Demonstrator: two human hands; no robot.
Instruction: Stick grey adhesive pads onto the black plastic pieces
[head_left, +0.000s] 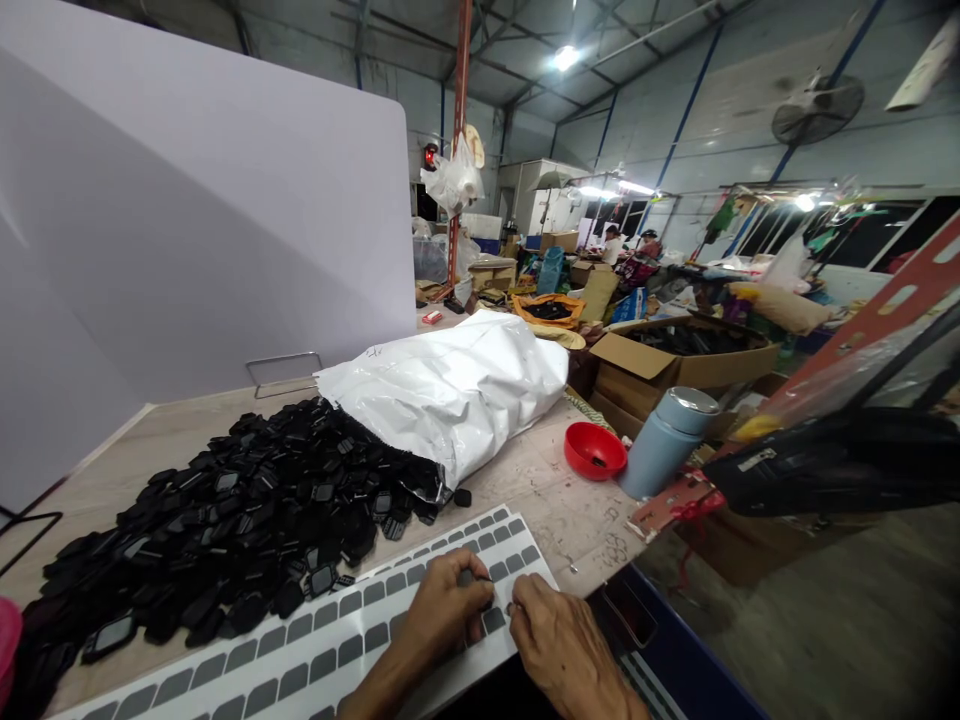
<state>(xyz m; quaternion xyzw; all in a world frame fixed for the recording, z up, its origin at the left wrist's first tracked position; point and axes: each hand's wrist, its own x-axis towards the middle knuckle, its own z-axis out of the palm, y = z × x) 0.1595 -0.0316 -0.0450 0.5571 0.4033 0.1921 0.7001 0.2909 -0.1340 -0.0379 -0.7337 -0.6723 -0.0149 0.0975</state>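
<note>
A white sheet (420, 597) with rows of dark grey, rounded sticker shapes lies along the front of the table. Over its right part, my left hand (442, 605) is closed, thumb and forefinger curled together; a dark edge shows by the fingertips, too small to name. Just to the right, my right hand (566, 645) is closed in a pinch at the sheet's right side, close to a grey sticker (493, 620). What its fingertips hold is hidden. Behind the sheet spreads a heap of small black plastic pieces (255, 510), some with a grey face.
A white plastic bag (457, 390) lies behind the heap, its mouth towards the pieces. A red bowl (592, 450) and a blue-grey flask (667, 445) stand at the table's right edge. Beyond are a cardboard box (637, 360) and a white partition (225, 200).
</note>
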